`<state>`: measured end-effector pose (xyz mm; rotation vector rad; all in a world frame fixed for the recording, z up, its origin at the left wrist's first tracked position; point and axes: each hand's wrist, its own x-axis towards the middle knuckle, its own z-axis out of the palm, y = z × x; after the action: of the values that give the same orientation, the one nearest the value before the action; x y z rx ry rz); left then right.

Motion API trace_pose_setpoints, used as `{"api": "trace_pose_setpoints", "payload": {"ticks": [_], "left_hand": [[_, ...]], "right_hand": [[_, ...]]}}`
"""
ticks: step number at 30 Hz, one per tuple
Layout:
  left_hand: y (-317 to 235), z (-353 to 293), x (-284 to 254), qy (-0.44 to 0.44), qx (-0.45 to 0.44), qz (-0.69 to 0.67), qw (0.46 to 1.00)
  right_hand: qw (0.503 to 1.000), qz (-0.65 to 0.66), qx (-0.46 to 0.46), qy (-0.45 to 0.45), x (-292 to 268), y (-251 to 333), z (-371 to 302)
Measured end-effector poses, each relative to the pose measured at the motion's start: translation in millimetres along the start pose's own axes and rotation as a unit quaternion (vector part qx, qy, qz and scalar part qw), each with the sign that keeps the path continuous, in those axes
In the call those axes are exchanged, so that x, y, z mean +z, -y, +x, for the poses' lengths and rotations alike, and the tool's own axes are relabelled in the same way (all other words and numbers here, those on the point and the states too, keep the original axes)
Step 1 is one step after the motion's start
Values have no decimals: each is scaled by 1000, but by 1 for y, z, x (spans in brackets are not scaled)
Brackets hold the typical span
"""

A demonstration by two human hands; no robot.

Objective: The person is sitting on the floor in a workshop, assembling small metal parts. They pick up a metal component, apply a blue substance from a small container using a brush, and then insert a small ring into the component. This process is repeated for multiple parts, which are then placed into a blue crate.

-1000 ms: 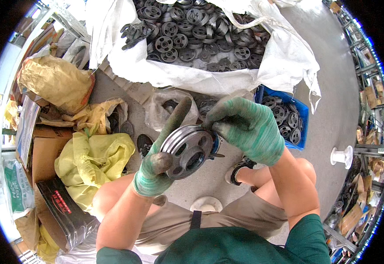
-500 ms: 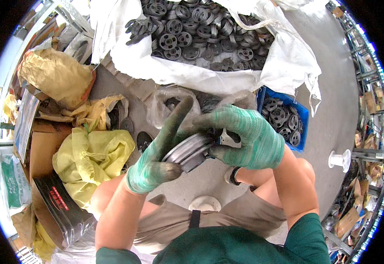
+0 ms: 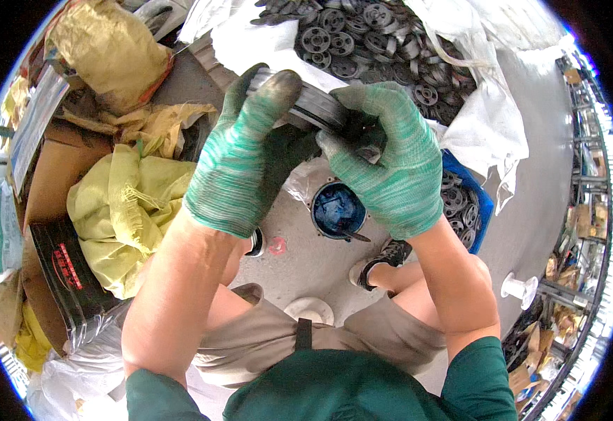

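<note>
Both of my hands wear green knit gloves with darkened fingers. A grey metal pulley wheel (image 3: 313, 104) with a grooved rim is held up and tilted in front of me. My left hand (image 3: 236, 168) is wrapped round its left side, thumb over the rim. At its right end my right hand (image 3: 397, 158) grips it with bent fingers. The fingers hide part of the wheel's face. Beneath the hands, on the floor, stands a small round tub (image 3: 337, 208) with dark blue contents and a dark stick or brush handle (image 3: 355, 236) leaning out.
Ahead, a white sack (image 3: 485, 133) lies open, heaped with dark pulley wheels (image 3: 369, 38). A blue crate (image 3: 484, 217) of similar wheels stands right. Yellow sacking (image 3: 120, 224), a cardboard box (image 3: 57, 168) and a brown paper sack (image 3: 110, 52) sit left. A white spool (image 3: 519, 289) and shelving are far right.
Both hands have lifted the pulley wheel farther forward, and its tilt has changed. The blue tub on the floor has come into sight. The whole view has shifted a little.
</note>
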<state>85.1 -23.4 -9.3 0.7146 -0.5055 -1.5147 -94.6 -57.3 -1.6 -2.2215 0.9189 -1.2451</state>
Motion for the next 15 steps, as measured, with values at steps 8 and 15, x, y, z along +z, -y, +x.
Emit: {"api": "trace_pose_setpoints", "payload": {"ticks": [8,15], "left_hand": [[-38,13,-21,-48,136,29,989],[-54,5,-45,-77,173,50,981]], "right_hand": [[919,56,319,225,39,-88,11],[798,-346,251,424,153,-216,-53]]}}
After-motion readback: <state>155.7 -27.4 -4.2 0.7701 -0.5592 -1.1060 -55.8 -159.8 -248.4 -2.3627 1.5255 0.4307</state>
